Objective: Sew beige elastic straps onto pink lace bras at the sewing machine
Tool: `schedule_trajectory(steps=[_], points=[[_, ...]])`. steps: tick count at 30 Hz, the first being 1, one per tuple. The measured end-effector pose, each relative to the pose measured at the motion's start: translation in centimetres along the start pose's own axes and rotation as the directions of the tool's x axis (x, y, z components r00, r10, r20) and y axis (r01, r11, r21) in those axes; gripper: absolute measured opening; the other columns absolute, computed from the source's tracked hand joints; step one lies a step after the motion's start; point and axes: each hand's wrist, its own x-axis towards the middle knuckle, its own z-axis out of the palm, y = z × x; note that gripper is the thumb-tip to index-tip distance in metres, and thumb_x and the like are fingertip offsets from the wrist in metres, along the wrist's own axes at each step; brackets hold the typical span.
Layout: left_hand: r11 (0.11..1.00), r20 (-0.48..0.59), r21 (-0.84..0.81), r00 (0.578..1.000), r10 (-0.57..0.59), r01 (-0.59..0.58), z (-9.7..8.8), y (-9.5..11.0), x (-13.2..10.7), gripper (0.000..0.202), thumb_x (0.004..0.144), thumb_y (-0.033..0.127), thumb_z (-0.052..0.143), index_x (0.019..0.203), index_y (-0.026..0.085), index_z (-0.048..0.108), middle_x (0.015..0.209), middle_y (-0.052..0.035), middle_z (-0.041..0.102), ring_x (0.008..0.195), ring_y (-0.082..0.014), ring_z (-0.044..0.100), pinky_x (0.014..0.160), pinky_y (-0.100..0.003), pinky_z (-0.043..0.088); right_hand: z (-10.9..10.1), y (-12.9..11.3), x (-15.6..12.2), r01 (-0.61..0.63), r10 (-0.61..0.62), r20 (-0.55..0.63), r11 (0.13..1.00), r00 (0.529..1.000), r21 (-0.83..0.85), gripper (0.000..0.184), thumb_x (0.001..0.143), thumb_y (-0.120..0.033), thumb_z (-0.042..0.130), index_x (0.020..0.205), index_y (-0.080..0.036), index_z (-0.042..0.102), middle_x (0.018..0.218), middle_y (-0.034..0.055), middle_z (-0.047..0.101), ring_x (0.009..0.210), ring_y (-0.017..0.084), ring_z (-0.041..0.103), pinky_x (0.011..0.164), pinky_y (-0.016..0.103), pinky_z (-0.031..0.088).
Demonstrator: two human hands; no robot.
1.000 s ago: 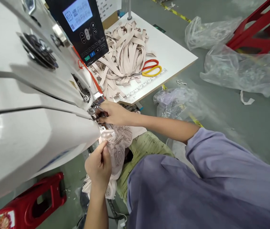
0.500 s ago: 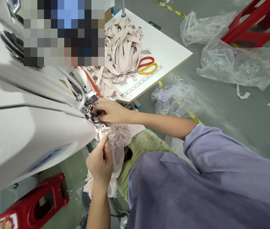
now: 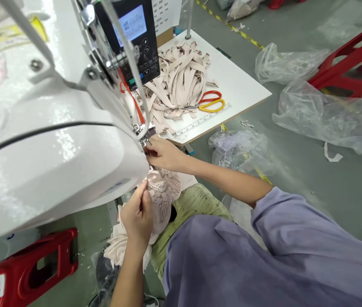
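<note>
My left hand (image 3: 138, 215) is closed in a pinch on the edge of a beige lace bra (image 3: 160, 198), just below the sewing machine's needle area. The bra's lace cups hang down over my lap. Beside the presser foot, my right hand (image 3: 168, 155) is closed with its fingers bent in under the machine head. Its fingertips are partly hidden there, so what they grip does not show. The white sewing machine (image 3: 56, 166) fills the left side and covers part of the stitching spot.
Beige elastic strips (image 3: 181, 81) lie heaped on the white table (image 3: 241, 89), beside scissors (image 3: 211, 102) with red and yellow handles and a printed ruler scale. A control panel (image 3: 133, 42) stands behind. Plastic bags (image 3: 328, 111) and red stools (image 3: 37, 268) are on the floor.
My view has swung, so the scene sits further right and lower, and more of the machine shows. Both hands stay at the needle area; the left keeps its pinch on the bra.
</note>
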Motion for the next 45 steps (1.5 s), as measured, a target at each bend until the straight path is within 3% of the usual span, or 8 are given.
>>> schedule_trajectory(steps=[6,15,20,26,45], points=[[0.998,0.048,-0.035,0.998,0.044,-0.043,-0.3,-0.2,-0.3,0.029,0.094,0.022,0.058,0.117,0.021,0.075,0.112,-0.0068,0.078,0.094,-0.0197,0.077,0.08,-0.025,0.06,-0.9,-0.6,-0.6,-0.005,0.005,0.063,1.0,0.998,0.001,0.011,0.087,-0.024,0.057,0.078,-0.018,0.054,0.107,0.0074,0.059,0.094,0.019,0.054,0.081,0.03,0.043],[0.997,0.03,-0.032,0.997,0.067,-0.066,-0.1,-0.5,0.0,0.027,0.093,0.021,0.059,0.113,0.022,0.077,0.108,-0.006,0.079,0.092,-0.0199,0.077,0.081,-0.025,0.059,-0.8,-0.2,-0.6,0.024,-0.023,0.063,1.0,0.998,-0.014,0.009,0.09,-0.025,0.056,0.085,-0.018,0.056,0.113,0.0099,0.061,0.098,0.021,0.057,0.084,0.034,0.045],[0.999,0.03,0.034,0.999,0.019,-0.02,-0.2,-0.7,0.4,0.027,0.094,0.026,0.059,0.114,0.023,0.077,0.105,-0.0058,0.08,0.082,-0.0189,0.077,0.067,-0.024,0.057,-0.6,0.1,-0.2,0.01,-0.007,0.053,0.998,0.999,-0.067,0.009,0.09,-0.028,0.057,0.09,-0.019,0.056,0.108,0.0088,0.061,0.089,0.021,0.055,0.075,0.032,0.042],[0.999,0.021,0.04,1.0,-0.002,0.002,-0.2,-0.9,1.1,0.029,0.093,0.027,0.057,0.115,0.023,0.076,0.11,-0.0058,0.079,0.098,-0.0228,0.075,0.082,-0.029,0.058,-0.3,0.3,0.8,0.008,-0.005,0.038,0.997,0.999,-0.082,0.004,0.084,-0.02,0.058,0.086,-0.02,0.054,0.103,0.008,0.061,0.095,0.023,0.055,0.08,0.035,0.044],[0.999,0.034,0.021,0.999,-0.03,0.029,-0.3,-1.2,1.1,0.032,0.094,0.034,0.056,0.119,0.026,0.075,0.113,-0.0067,0.078,0.1,-0.0244,0.074,0.085,-0.031,0.059,-0.1,0.4,0.7,-0.003,0.004,0.015,0.997,1.0,-0.079,0.007,0.082,-0.016,0.056,0.087,-0.02,0.056,0.101,0.0079,0.061,0.089,0.023,0.057,0.077,0.035,0.046]])
